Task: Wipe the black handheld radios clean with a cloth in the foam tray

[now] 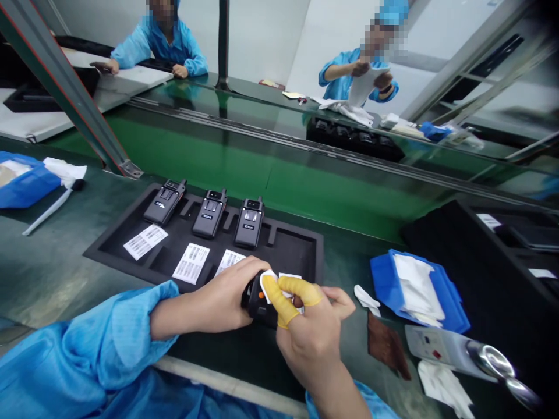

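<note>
My left hand (222, 299) is closed round a small black device (257, 302) with an orange button, just in front of the black foam tray (113, 238). My right hand (312, 326), with yellow finger cots on thumb and forefinger, pinches a small white wipe (268, 279) against the device's top. Three more black devices (208, 212) stand in the tray's back slots. White barcode labels (145, 241) lie in the slots before them.
A blue bin (449, 308) with white wipes sits to the right, beside a brown cloth (386, 346) and metal scissors (502, 366). A green conveyor belt (244, 157) runs behind the tray. Two people in blue coats work across it. Another blue bin (26, 186) sits far left.
</note>
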`<state>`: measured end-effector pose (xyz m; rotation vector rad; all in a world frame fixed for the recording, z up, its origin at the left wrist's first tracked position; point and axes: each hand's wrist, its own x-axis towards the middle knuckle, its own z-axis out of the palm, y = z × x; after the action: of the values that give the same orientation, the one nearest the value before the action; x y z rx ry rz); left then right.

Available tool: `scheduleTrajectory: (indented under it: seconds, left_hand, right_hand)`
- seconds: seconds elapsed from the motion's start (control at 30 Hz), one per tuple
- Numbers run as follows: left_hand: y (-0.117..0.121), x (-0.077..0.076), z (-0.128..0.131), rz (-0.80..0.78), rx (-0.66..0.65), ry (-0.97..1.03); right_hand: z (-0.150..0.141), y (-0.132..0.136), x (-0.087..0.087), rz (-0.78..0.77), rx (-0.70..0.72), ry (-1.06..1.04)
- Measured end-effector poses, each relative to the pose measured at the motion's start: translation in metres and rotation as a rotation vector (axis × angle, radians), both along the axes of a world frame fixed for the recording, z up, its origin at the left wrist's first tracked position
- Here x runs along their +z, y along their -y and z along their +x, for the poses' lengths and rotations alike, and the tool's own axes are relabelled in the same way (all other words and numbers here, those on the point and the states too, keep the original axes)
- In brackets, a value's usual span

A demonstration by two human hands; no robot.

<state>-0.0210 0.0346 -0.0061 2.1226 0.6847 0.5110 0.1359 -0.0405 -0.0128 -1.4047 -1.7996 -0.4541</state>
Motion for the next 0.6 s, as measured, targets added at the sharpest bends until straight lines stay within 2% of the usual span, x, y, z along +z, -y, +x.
scheduleTrajectory:
  seconds: [0.2,0.37,0.5,0.6]
  left_hand:
    - [0.001,-0.004,0.004,0.047,-0.004,0.034]
    - [0.004,0.001,0.009,0.048,0.012,0.001]
    - [0.003,0.005,0.008,0.056,0.037,-0.058]
    - [-0.003,0.012,0.01,0.063,0.053,-0.136]
  right_hand:
    - [-0.008,0.014,-0.002,0.063,-0.076,0.116]
    - [-0.006,0.025,-0.004,0.065,-0.138,0.11]
    - [0.015,0.027,-0.016,0.006,-0.233,0.063]
    - [0.044,0.023,-0.034,0.016,-0.333,0.017]
